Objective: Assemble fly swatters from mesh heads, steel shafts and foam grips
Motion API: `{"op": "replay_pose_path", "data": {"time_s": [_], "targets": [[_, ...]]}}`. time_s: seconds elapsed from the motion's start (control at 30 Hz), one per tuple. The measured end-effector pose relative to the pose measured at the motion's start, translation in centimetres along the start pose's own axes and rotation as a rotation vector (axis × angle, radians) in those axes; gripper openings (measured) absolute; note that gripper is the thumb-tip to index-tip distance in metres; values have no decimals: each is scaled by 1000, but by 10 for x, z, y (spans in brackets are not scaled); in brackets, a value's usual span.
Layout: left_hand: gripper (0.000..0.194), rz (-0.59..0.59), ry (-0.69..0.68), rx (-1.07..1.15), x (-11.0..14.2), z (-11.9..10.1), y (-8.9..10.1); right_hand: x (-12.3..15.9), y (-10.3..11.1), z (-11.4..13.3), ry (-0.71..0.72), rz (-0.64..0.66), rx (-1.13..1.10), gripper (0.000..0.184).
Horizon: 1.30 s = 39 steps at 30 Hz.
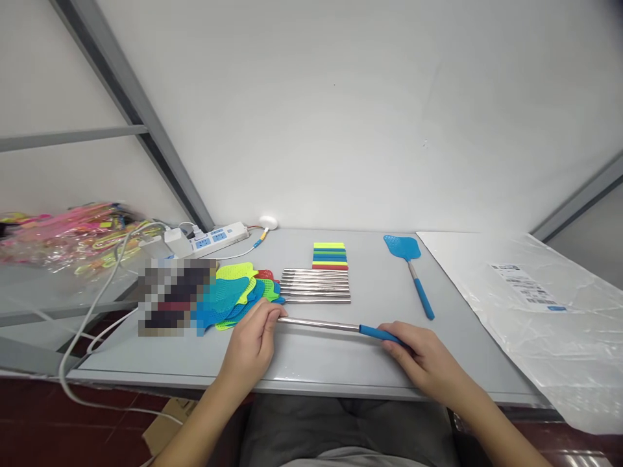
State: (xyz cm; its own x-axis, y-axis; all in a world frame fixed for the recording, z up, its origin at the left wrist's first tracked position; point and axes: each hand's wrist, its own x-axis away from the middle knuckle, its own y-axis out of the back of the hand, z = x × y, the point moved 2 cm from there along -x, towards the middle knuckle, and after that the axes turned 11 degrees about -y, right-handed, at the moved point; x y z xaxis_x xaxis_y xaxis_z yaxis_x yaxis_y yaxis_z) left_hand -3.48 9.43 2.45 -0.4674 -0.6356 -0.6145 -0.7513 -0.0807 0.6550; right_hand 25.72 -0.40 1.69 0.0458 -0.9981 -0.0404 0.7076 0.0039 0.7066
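Metal rod (318, 323) is held over the bench (321, 366) near its front edge, clamped in the left hand (252, 337), its blue sleeve (377, 333) in the right hand (428, 357), and could be bent by crooked pushing.

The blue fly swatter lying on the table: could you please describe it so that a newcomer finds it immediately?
On the grey table, look just left of the white plastic sheet. The blue fly swatter lies there, mesh head toward the wall. Unlike the piled heads farther left, it shows a metal rod and blue grip attached.
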Motion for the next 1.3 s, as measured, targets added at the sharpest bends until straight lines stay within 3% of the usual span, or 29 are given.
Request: {"op": "replay_pose_path", "data": {"time_s": [0.67,1.3], "targets": [[19,-86,-109,-15,-1,-3,2,0,-2,-1,39,-18,-21,22],[18,-105,-113,-38,-1,-2,2,0,-2,-3,59,-33,8,22]]}}
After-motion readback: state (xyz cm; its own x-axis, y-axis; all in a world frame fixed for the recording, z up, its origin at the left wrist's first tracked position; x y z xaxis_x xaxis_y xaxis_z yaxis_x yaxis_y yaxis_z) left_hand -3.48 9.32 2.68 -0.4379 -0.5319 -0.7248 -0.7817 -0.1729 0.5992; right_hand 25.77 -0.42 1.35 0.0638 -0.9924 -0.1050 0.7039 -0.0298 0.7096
